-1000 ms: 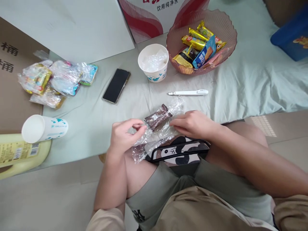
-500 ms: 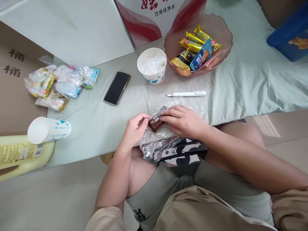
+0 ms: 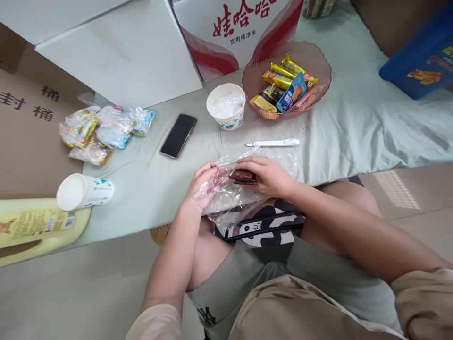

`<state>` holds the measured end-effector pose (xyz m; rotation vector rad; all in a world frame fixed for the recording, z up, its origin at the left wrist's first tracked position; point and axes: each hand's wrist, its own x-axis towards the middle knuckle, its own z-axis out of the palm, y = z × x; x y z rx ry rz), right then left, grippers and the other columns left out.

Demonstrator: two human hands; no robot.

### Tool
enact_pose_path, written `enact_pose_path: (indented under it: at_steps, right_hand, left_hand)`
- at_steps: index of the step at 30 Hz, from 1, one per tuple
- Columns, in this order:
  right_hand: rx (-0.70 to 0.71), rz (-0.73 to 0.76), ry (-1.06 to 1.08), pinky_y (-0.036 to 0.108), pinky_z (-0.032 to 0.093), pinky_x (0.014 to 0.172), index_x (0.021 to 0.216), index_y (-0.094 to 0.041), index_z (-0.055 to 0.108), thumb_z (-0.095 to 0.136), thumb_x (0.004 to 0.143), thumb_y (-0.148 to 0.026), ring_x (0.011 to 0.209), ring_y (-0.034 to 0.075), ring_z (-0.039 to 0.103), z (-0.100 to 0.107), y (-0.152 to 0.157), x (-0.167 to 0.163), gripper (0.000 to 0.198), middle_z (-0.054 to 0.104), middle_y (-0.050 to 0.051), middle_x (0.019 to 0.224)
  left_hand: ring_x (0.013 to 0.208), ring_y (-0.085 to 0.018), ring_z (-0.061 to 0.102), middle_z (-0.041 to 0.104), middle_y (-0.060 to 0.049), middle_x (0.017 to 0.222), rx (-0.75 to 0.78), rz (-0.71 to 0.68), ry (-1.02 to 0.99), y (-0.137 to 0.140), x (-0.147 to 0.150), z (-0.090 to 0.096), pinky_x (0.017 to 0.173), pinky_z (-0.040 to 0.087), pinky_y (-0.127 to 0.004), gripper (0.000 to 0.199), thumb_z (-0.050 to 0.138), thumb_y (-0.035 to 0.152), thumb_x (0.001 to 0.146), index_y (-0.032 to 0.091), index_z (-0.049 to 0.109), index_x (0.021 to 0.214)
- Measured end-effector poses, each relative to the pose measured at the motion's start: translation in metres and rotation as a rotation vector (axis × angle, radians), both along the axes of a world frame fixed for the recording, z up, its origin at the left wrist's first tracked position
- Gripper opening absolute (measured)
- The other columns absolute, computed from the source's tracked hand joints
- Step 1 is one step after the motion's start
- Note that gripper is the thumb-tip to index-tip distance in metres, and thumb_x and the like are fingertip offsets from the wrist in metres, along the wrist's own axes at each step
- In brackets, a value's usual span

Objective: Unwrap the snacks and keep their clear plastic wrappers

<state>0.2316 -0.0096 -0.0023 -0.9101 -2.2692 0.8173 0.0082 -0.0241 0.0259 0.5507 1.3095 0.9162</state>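
My left hand (image 3: 203, 184) pinches the left edge of a crinkled clear plastic bag (image 3: 230, 196) at the front edge of the cloth-covered table (image 3: 148, 179). My right hand (image 3: 269, 175) presses a small brown wrapped snack bar (image 3: 242, 176) into that bag. Both hands are close together, just above my lap, where a panda-print pouch (image 3: 265, 226) lies.
A white pen (image 3: 274, 142), a black phone (image 3: 179, 135) and a paper cup of plastic wrap (image 3: 226, 106) lie behind the hands. A pink bowl (image 3: 320, 59) holds several snack bars. Bagged snacks (image 3: 102, 130), a tipped cup (image 3: 85, 191) and a yellow bottle (image 3: 35, 226) sit left.
The brown bar has gone from lying on top of the clear bag to being tucked into it under my right hand. My left hand shifted right along the bag's edge. The view tilted up.
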Motion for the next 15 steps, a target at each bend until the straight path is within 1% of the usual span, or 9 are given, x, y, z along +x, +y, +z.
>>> enact_pose_path:
  at_steps: [2, 4, 7, 9, 11, 12, 14, 15]
  right_hand:
    - [-0.07, -0.014, 0.077, 0.045, 0.053, 0.101, 0.129, -0.024, 0.062, 0.067, 0.091, -0.031, 0.117, 0.026, 0.065, 0.002, 0.003, 0.005, 0.039, 0.067, 0.012, 0.128]
    - [-0.081, -0.064, 0.141, 0.045, 0.054, 0.099, 0.127, -0.022, 0.063, 0.066, 0.091, -0.034, 0.114, 0.026, 0.066, 0.005, 0.005, 0.011, 0.037, 0.068, 0.013, 0.124]
    - [-0.025, -0.224, 0.223, 0.044, 0.056, 0.091, 0.118, -0.018, 0.067, 0.069, 0.088, -0.042, 0.102, 0.026, 0.067, 0.008, 0.003, 0.024, 0.038, 0.068, 0.013, 0.113]
    - [-0.057, -0.355, 0.271, 0.041, 0.057, 0.081, 0.113, -0.018, 0.069, 0.069, 0.088, -0.046, 0.088, 0.024, 0.067, 0.014, 0.002, 0.035, 0.038, 0.068, 0.011, 0.101]
    - [-0.148, -0.464, 0.313, 0.037, 0.056, 0.07, 0.112, -0.017, 0.069, 0.067, 0.088, -0.048, 0.077, 0.021, 0.064, 0.029, 0.004, 0.045, 0.039, 0.068, 0.008, 0.091]
    - [-0.19, -0.515, 0.319, 0.035, 0.054, 0.066, 0.111, -0.017, 0.069, 0.068, 0.088, -0.048, 0.074, 0.02, 0.062, 0.041, 0.007, 0.048, 0.039, 0.068, 0.007, 0.086]
    - [-0.235, -0.643, 0.265, 0.033, 0.052, 0.062, 0.11, -0.016, 0.069, 0.071, 0.086, -0.044, 0.07, 0.017, 0.059, 0.071, 0.021, 0.05, 0.036, 0.065, 0.005, 0.079]
    - [-0.245, -0.728, 0.2, 0.033, 0.051, 0.062, 0.104, -0.015, 0.069, 0.072, 0.086, -0.04, 0.069, 0.016, 0.058, 0.088, 0.033, 0.049, 0.031, 0.062, 0.003, 0.075]
  left_hand:
    - [0.06, -0.013, 0.068, 0.072, -0.003, 0.075, 0.005, 0.067, 0.062, 0.005, 0.0, 0.002, 0.037, 0.024, -0.016, 0.022, 0.07, 0.026, 0.066, 0.019, 0.054, 0.079]
    - [0.056, -0.012, 0.066, 0.07, -0.002, 0.071, 0.021, 0.122, 0.109, 0.01, 0.001, 0.006, 0.036, 0.021, -0.015, 0.018, 0.065, 0.025, 0.066, 0.019, 0.053, 0.078]
    - [0.053, -0.011, 0.065, 0.069, -0.001, 0.068, 0.059, 0.134, 0.132, 0.014, 0.004, 0.011, 0.036, 0.019, -0.015, 0.016, 0.062, 0.025, 0.067, 0.019, 0.053, 0.078]
    - [0.052, -0.011, 0.065, 0.068, 0.0, 0.067, 0.057, 0.115, 0.132, 0.015, 0.005, 0.013, 0.036, 0.018, -0.015, 0.016, 0.062, 0.026, 0.068, 0.019, 0.053, 0.078]
    - [0.052, -0.012, 0.065, 0.067, -0.001, 0.068, 0.049, 0.094, 0.127, 0.014, 0.006, 0.013, 0.036, 0.02, -0.015, 0.016, 0.063, 0.028, 0.069, 0.019, 0.053, 0.078]
    - [0.052, -0.012, 0.065, 0.068, -0.001, 0.068, 0.05, 0.084, 0.126, 0.014, 0.007, 0.012, 0.037, 0.021, -0.015, 0.016, 0.063, 0.028, 0.07, 0.019, 0.054, 0.078]
    - [0.053, -0.012, 0.065, 0.068, -0.001, 0.068, 0.061, 0.078, 0.128, 0.012, 0.007, 0.012, 0.038, 0.026, -0.016, 0.015, 0.063, 0.028, 0.071, 0.019, 0.055, 0.079]
    - [0.053, -0.012, 0.064, 0.068, -0.001, 0.068, 0.067, 0.079, 0.127, 0.012, 0.007, 0.012, 0.039, 0.029, -0.016, 0.014, 0.063, 0.028, 0.072, 0.019, 0.056, 0.079]
